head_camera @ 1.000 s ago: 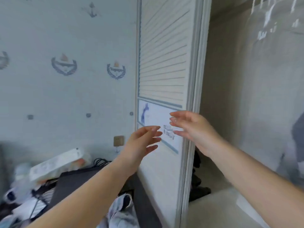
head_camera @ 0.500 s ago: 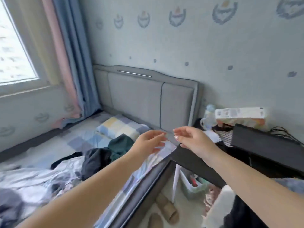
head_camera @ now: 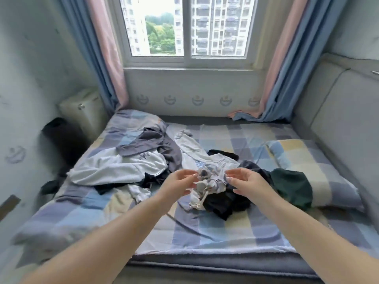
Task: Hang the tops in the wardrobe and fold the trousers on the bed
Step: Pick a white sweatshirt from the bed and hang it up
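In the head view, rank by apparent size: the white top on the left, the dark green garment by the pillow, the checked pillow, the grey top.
1. Checked pillow
2. White top
3. Grey top and dark green garment: look alike, and both are crumpled and partly hidden, so no ranking.

The white cotton top [head_camera: 114,167] near the checked bed's [head_camera: 235,226] left edge bears a dark script print, too blurred to read.

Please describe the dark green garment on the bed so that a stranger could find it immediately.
Start at the checked pillow on the right side of the bed, beside the grey padded headboard. The dark green crumpled cloth garment lies on the pillow's near left corner. It is the only green piece; its neighbours are black, grey or white.
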